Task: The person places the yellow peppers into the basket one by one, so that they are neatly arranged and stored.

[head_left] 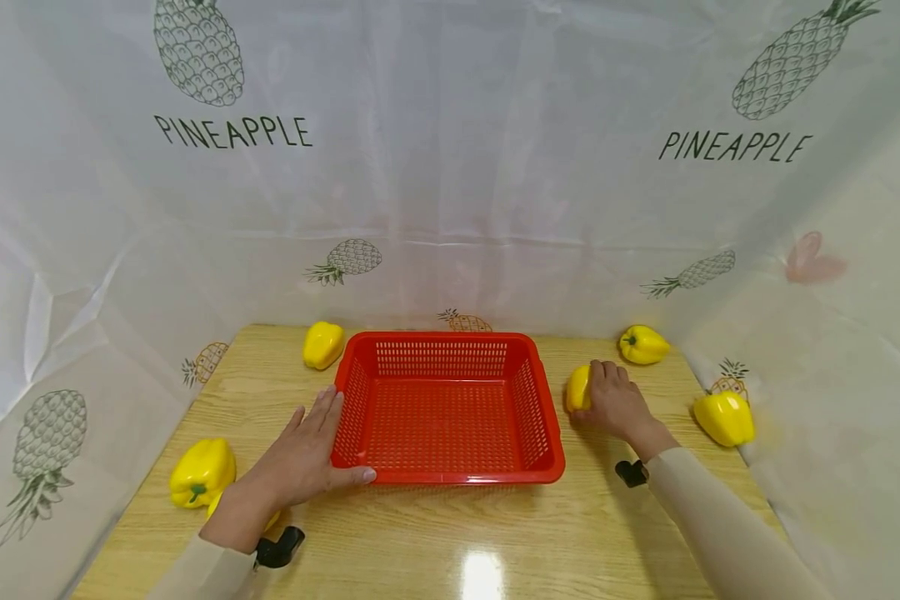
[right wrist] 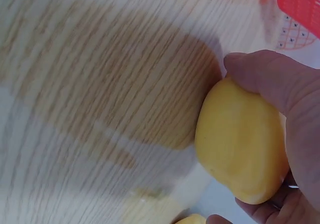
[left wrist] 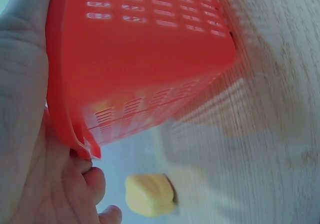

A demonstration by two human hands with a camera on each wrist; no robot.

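Right hand [head_left: 618,406] grasps a smooth, lobed yellow pepper [head_left: 578,388]; left hand [head_left: 304,458] rests outstretched against the perforated red basket [head_left: 457,479].

The wood-grained desk [head_left: 390,542] is enclosed along its far, left and right edges by a pale, creased sheet [head_left: 450,183]. Above the far edge, the sheet is printed with grey pineapples [head_left: 198,54] and dark lettering [head_left: 232,132]; smaller orange pineapples [head_left: 470,322] are seen just behind that edge. Bright light [head_left: 482,575] is reflected toward the near edge's middle.
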